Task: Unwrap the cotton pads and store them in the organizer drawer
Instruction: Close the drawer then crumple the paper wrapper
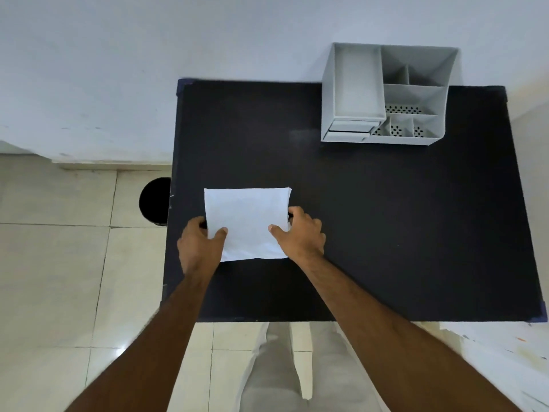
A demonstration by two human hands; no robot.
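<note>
A flat white paper-wrapped packet [248,217] lies on the black table [371,218], left of centre near the front. My left hand [200,245] grips its left edge, thumb on top and fingers under. My right hand [300,233] grips its right edge the same way. What is inside the wrap is hidden. A white desk organizer [386,93] stands at the table's back right, with a small drawer [350,130] low on its front left, pulled out slightly.
A black round bin [154,200] stands on the tiled floor just left of the table. A pale wall runs behind the table. My legs in light trousers [285,367] show below the front edge. Papers [505,352] lie at the lower right.
</note>
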